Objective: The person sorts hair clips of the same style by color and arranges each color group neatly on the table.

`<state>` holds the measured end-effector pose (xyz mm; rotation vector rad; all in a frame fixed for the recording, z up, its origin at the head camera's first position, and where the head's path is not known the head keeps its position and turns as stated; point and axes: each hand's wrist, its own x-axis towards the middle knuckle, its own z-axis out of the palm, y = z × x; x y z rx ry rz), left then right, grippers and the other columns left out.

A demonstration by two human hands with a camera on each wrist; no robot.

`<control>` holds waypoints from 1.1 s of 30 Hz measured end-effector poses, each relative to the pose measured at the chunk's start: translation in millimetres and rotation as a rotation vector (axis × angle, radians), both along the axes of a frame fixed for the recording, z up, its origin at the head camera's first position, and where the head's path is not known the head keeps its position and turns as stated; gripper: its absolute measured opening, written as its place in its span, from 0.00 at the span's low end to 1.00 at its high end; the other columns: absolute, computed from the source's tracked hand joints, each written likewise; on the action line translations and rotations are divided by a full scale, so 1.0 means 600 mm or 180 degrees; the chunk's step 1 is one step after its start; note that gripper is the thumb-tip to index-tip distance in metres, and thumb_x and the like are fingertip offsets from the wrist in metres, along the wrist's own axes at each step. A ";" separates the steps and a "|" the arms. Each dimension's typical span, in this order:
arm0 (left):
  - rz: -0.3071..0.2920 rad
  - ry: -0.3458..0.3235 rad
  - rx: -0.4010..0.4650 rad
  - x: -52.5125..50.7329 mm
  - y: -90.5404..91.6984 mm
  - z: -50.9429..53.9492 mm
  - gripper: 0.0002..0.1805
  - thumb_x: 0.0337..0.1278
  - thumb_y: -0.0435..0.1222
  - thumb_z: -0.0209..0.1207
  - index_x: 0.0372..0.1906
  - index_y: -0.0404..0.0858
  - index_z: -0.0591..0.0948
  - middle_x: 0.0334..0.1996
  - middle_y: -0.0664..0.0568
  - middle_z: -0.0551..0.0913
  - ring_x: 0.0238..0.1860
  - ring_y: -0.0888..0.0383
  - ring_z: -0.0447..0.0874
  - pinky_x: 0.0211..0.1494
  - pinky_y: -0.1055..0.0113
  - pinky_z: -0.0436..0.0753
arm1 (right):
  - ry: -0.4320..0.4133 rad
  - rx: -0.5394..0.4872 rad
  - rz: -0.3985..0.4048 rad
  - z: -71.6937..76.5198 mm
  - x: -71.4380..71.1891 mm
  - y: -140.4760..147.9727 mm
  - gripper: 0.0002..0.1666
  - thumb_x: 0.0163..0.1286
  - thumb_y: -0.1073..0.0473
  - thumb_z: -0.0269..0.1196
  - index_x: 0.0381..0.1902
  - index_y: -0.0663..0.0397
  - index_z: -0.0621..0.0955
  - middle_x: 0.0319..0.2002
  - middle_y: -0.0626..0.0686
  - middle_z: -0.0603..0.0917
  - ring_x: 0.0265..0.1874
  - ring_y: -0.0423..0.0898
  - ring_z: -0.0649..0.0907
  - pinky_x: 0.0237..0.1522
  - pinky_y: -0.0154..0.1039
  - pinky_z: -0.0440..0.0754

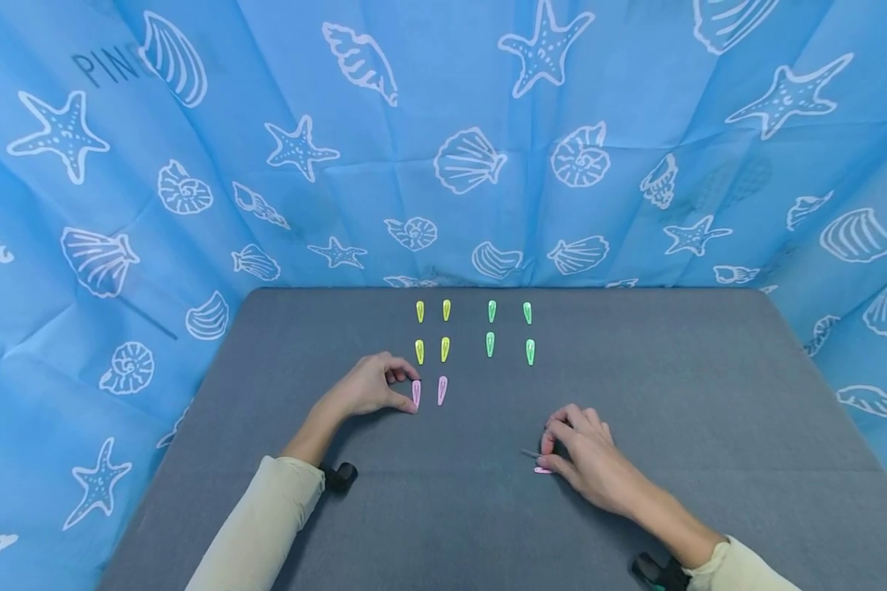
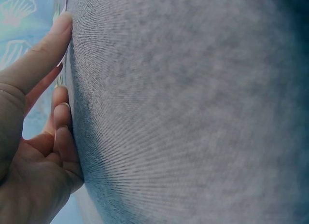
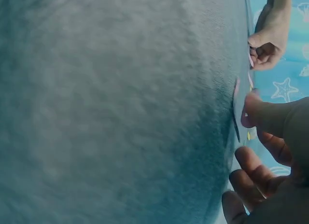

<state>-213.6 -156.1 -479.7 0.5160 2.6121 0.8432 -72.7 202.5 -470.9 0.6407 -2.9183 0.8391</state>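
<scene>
My left hand point(image 1: 373, 386) has its thumb and forefinger at the two ends of a pink snap hair clip point(image 1: 416, 394), gripping it at the table surface. A second pink snap clip point(image 1: 443, 391) lies just right of it. Farther right and closer to me, my right hand point(image 1: 587, 455) is low over the table, thumb and forefinger curled together at a pink hair clip point(image 1: 543, 470), mostly covered by the thumb. A thin dark sliver point(image 1: 530, 452) juts out left of these fingertips; whether it belongs to a clip is unclear. The right wrist view shows a thin clip point(image 3: 236, 91) edge-on beside the thumb.
Several yellow clips point(image 1: 445, 350) lie in two rows beyond the pink ones. To their right are several green clips point(image 1: 530, 352), also in two rows. The grey cloth-covered table point(image 1: 673, 369) ends at a blue shell-patterned curtain point(image 1: 414, 189).
</scene>
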 end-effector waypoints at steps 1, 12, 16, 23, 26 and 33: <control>-0.0004 0.0003 -0.0003 0.000 0.000 0.000 0.24 0.39 0.48 0.81 0.47 0.53 0.88 0.39 0.55 0.79 0.41 0.59 0.74 0.45 0.64 0.74 | -0.0050 -0.0037 -0.0001 0.002 -0.001 0.001 0.16 0.61 0.57 0.74 0.29 0.34 0.76 0.43 0.42 0.78 0.42 0.42 0.69 0.43 0.40 0.60; -0.0025 0.0053 -0.0007 0.001 -0.002 -0.001 0.24 0.39 0.48 0.81 0.47 0.53 0.88 0.39 0.55 0.79 0.41 0.59 0.74 0.46 0.64 0.74 | -0.0460 -0.0602 0.0031 0.013 -0.017 0.009 0.10 0.65 0.61 0.72 0.32 0.44 0.80 0.25 0.38 0.80 0.24 0.28 0.74 0.27 0.29 0.75; -0.0030 0.0056 -0.0009 0.001 -0.001 -0.001 0.25 0.39 0.49 0.81 0.47 0.53 0.88 0.39 0.56 0.79 0.41 0.60 0.74 0.46 0.64 0.74 | -0.0522 -0.0607 -0.0032 0.012 -0.020 0.010 0.09 0.63 0.61 0.73 0.31 0.45 0.82 0.26 0.38 0.82 0.25 0.28 0.76 0.29 0.29 0.76; -0.0010 0.0063 -0.0019 0.001 -0.002 -0.003 0.25 0.40 0.49 0.81 0.48 0.54 0.88 0.39 0.56 0.79 0.41 0.59 0.75 0.46 0.64 0.75 | -0.0443 -0.0671 0.0043 0.011 -0.030 -0.002 0.07 0.64 0.66 0.71 0.36 0.50 0.84 0.30 0.41 0.84 0.29 0.29 0.78 0.33 0.29 0.79; -0.0013 0.0065 -0.0015 0.001 -0.002 -0.003 0.25 0.39 0.49 0.81 0.48 0.54 0.88 0.39 0.56 0.80 0.41 0.60 0.75 0.46 0.64 0.75 | -0.0357 -0.0591 0.0123 0.016 -0.035 -0.010 0.05 0.66 0.65 0.70 0.36 0.48 0.88 0.32 0.41 0.85 0.30 0.28 0.78 0.33 0.29 0.78; -0.0020 0.0046 -0.0007 0.003 -0.001 0.001 0.24 0.40 0.49 0.81 0.48 0.54 0.88 0.40 0.55 0.80 0.41 0.60 0.75 0.46 0.64 0.75 | -0.0414 -0.0516 0.0619 0.029 -0.059 -0.032 0.07 0.71 0.64 0.66 0.43 0.52 0.89 0.37 0.46 0.85 0.35 0.31 0.79 0.37 0.30 0.79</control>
